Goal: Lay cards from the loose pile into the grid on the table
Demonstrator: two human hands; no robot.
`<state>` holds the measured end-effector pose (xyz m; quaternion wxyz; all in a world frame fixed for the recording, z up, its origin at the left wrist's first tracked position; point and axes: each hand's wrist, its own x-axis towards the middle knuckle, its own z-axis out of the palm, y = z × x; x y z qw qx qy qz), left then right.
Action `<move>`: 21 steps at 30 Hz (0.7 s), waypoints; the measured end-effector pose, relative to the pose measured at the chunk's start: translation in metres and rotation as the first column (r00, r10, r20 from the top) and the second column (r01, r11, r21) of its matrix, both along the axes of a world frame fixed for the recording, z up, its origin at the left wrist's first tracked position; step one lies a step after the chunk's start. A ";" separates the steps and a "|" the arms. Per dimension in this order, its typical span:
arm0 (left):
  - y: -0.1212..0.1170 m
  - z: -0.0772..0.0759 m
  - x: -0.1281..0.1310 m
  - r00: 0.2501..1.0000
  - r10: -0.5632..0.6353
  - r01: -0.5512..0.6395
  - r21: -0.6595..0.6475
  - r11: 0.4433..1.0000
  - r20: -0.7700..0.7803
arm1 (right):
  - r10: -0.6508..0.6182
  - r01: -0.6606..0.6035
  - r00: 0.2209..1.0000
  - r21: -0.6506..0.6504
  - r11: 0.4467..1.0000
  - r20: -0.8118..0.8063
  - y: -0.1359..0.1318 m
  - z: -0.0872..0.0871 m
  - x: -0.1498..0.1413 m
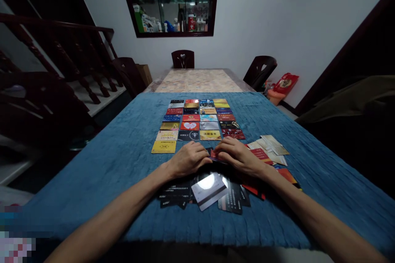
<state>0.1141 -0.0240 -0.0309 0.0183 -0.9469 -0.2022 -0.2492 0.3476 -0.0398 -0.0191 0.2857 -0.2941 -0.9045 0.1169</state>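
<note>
My left hand [189,158] and my right hand [237,157] meet over the near middle of the table, fingers curled in. Between them is a red and dark card [217,156], gripped at its left end by my left fingers and at its right by my right ones. Both hands partly hide it. Beyond them, cards lie face up in neat rows, among them a gold card [210,134] and a yellow card [163,146] alone at the left of the nearest row. Below my hands, a silver card [210,191] rests on a loose spread of black cards [174,189].
A blue cloth [117,148] covers the near part of the table. Loose red, orange and pale cards [271,148] lie scattered by my right forearm. Dark wooden chairs [261,72] stand around the far end, and a stair railing [58,28] is at left.
</note>
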 end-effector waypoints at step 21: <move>0.001 -0.003 -0.002 0.978 0.137 -0.068 -0.373 0.925 0.160 | -0.142 0.143 0.989 -0.032 0.989 0.032 0.004 -0.015 0.002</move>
